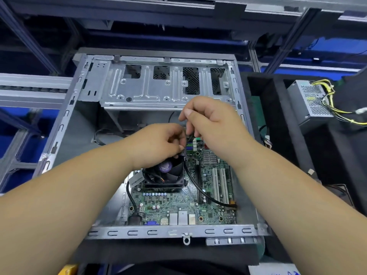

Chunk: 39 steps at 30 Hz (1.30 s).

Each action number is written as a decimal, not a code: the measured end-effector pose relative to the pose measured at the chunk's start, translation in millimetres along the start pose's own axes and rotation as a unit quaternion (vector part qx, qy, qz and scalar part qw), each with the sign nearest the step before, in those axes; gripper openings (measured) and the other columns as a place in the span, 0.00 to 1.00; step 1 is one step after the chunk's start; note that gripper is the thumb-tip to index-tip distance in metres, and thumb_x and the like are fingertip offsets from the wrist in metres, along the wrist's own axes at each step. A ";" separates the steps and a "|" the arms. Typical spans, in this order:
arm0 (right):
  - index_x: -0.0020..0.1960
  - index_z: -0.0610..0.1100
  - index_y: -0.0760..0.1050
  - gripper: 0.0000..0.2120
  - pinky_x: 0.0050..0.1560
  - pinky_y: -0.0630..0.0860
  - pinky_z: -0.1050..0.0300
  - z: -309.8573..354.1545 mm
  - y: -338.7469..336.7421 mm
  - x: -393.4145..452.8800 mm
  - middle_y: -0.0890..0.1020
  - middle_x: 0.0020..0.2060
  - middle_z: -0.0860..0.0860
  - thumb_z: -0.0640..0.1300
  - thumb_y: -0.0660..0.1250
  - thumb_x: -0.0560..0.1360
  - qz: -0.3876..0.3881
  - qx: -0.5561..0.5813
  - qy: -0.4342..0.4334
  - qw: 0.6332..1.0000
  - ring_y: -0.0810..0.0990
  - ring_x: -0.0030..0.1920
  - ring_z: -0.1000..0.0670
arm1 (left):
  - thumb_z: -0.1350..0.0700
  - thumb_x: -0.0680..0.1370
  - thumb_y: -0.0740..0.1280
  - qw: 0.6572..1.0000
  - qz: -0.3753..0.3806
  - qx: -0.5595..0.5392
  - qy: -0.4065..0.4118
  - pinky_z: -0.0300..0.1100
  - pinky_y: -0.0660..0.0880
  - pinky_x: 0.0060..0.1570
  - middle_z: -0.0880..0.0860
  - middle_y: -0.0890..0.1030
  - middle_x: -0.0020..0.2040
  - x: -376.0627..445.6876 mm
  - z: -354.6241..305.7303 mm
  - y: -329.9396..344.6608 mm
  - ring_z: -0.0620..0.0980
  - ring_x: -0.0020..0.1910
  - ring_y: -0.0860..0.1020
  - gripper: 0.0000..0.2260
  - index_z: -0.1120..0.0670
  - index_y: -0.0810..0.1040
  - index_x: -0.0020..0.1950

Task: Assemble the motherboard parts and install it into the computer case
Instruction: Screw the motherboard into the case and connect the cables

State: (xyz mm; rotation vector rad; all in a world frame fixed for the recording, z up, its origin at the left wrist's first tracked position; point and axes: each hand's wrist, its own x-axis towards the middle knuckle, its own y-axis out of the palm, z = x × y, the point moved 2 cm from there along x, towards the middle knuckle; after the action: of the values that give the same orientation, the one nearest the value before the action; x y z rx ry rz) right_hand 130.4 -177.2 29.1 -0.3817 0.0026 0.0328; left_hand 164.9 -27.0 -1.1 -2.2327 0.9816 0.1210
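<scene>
Two bare hands meet above the open computer case, both at one thin black cable. The left hand has its fingers curled and pinches the cable just over the far right corner of the CPU fan. The right hand is a little higher and farther, with thumb and fingers curled down to the upper end of the same cable; the exact contact is hidden by the fingers.

From the grip, the cable runs down and toward the person, bends right and ends at the near right part of the motherboard. The motherboard lies flat inside the case, directly under and nearer than both hands. The fan has a purple round label, but its writing is too blurred to read, and the small white print on the board is also not legible.

Far right of the grip, outside the case, a grey power supply with yellow wires stands.
</scene>
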 end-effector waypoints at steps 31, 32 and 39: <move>0.41 0.49 0.81 0.15 0.31 0.68 0.62 12.9 -94.6 -36.0 0.80 0.31 0.51 0.40 0.58 0.78 -0.190 0.166 -0.046 0.966 0.71 0.30 0.52 | 0.56 0.68 0.78 0.997 0.014 0.081 0.002 0.37 0.77 0.44 0.46 0.83 0.40 45.8 -47.9 59.4 0.45 0.40 0.81 0.10 0.50 0.82 0.46; 0.41 0.49 0.81 0.16 0.31 0.69 0.61 11.2 -95.1 -37.8 0.80 0.31 0.51 0.40 0.58 0.79 -0.189 0.161 -0.047 0.967 0.72 0.30 0.52 | 0.55 0.67 0.78 0.995 0.014 0.100 -0.003 0.38 0.77 0.43 0.46 0.83 0.40 50.8 -47.7 65.1 0.46 0.40 0.81 0.10 0.50 0.82 0.46; 0.43 0.50 0.82 0.14 0.34 0.70 0.62 -2.7 -97.3 -49.7 0.81 0.32 0.51 0.41 0.59 0.78 -0.184 0.132 -0.042 0.973 0.73 0.32 0.52 | 0.53 0.70 0.76 0.985 0.040 0.166 -0.013 0.35 0.73 0.45 0.46 0.83 0.46 65.4 -35.8 92.6 0.48 0.46 0.80 0.11 0.47 0.84 0.52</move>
State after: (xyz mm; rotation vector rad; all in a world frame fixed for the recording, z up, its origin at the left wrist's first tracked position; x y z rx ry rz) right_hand 83.9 -269.9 63.3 -0.1102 -0.1455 -0.3159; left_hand 142.0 -134.2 -47.4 -1.8843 0.9980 0.0201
